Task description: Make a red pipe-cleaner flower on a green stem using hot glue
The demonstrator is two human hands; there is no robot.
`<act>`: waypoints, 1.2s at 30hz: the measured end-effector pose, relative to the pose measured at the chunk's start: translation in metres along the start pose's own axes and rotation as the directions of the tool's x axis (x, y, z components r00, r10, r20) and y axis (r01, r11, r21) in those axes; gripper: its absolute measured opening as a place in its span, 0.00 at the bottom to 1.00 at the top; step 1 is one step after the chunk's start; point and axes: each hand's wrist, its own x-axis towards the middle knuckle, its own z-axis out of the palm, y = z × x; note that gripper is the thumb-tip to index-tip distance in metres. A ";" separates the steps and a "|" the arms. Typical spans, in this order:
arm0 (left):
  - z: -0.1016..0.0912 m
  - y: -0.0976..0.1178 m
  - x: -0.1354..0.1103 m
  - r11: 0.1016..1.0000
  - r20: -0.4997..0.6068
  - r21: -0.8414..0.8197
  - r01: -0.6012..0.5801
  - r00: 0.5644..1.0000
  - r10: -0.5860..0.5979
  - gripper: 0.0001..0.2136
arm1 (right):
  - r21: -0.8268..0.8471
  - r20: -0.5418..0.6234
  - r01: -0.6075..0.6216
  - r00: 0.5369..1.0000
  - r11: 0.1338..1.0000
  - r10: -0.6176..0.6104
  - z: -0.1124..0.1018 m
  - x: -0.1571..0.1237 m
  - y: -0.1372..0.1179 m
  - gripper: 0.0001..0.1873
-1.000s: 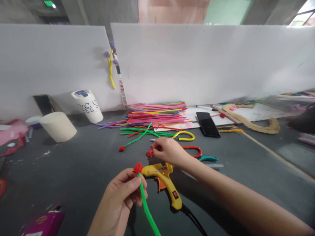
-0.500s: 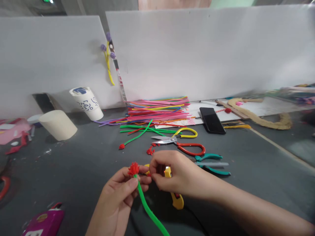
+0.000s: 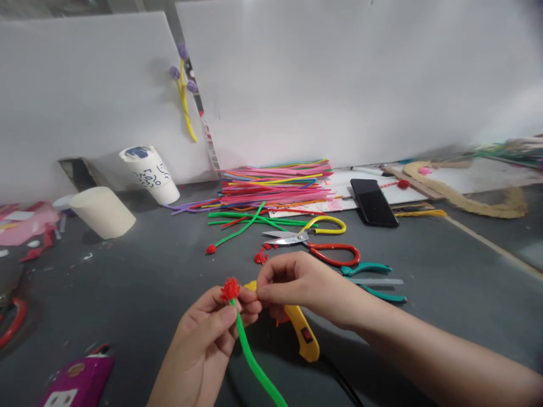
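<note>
My left hand (image 3: 212, 330) is closed on a green pipe cleaner stem (image 3: 250, 353) topped by a red flower head (image 3: 230, 289) with small pointed petals. Thumb and fingers grip it just under the flower. My right hand (image 3: 292, 282) pinches at the left fingertips, to the right of the flower. What sits in that pinch is too small or hidden to make out. Below and partly behind the right hand lies a yellow glue gun (image 3: 303, 333) with a red switch and a black cable. Small red scraps (image 3: 261, 256) lie beyond the hands.
Scissors (image 3: 292, 238) with yellow and red handles lie ahead, beside teal pliers (image 3: 382, 268). Another red-tipped green stem (image 3: 237, 233) rests near a pile of coloured pipe cleaners (image 3: 275, 186). A phone (image 3: 373, 202), white cup (image 3: 153, 175) and cream cylinder (image 3: 104, 212) stand or lie around.
The right hand has shifted slightly and its fingers are closed more tightly by the left fingertips. More of the glue gun's handle shows. The left hand's hold looks unchanged.
</note>
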 end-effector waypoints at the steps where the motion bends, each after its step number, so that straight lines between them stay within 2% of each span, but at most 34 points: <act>1: 0.001 0.000 0.000 1.000 -0.019 -0.004 0.007 1.000 -0.008 0.05 | 0.021 -0.027 0.018 0.999 1.000 -0.017 0.001 -0.001 -0.001 0.06; 3: 0.001 0.001 -0.001 0.999 -0.038 -0.008 0.034 0.999 -0.034 0.05 | -0.042 -0.111 0.128 0.985 0.991 -0.132 0.005 -0.003 -0.002 0.04; 5: 0.001 0.000 -0.001 0.997 -0.031 -0.019 0.081 0.996 -0.082 0.06 | -0.199 -0.171 0.280 0.934 0.939 -0.315 0.010 -0.007 -0.002 0.03; 7: 0.001 -0.003 0.000 0.992 -0.015 -0.041 0.120 0.993 -0.121 0.06 | -0.364 -0.164 0.400 0.862 0.842 -0.480 0.014 -0.010 0.000 0.04; 10: 0.000 -0.006 0.001 0.988 0.003 -0.050 0.145 0.989 -0.146 0.07 | -0.495 -0.101 0.485 0.792 0.721 -0.603 0.017 -0.013 0.004 0.06; 13: -0.002 -0.008 0.000 0.985 0.037 -0.044 0.168 0.985 -0.166 0.06 | -0.546 -0.072 0.512 0.760 0.663 -0.646 0.018 -0.013 0.006 0.07; 21: -0.004 -0.010 0.001 0.980 0.079 -0.037 0.196 0.978 -0.193 0.04 | -0.628 -0.036 0.496 0.751 0.600 -0.659 0.016 -0.011 0.008 0.06; 28: -0.002 -0.009 0.002 0.973 0.103 -0.060 0.222 0.971 -0.215 0.04 | -0.704 0.019 0.528 0.684 0.476 -0.729 0.016 -0.011 0.010 0.06; 36: -0.002 -0.009 0.001 0.961 0.152 -0.102 0.256 0.959 -0.239 0.04 | -0.768 0.087 0.536 0.631 0.352 -0.771 0.016 -0.010 0.012 0.07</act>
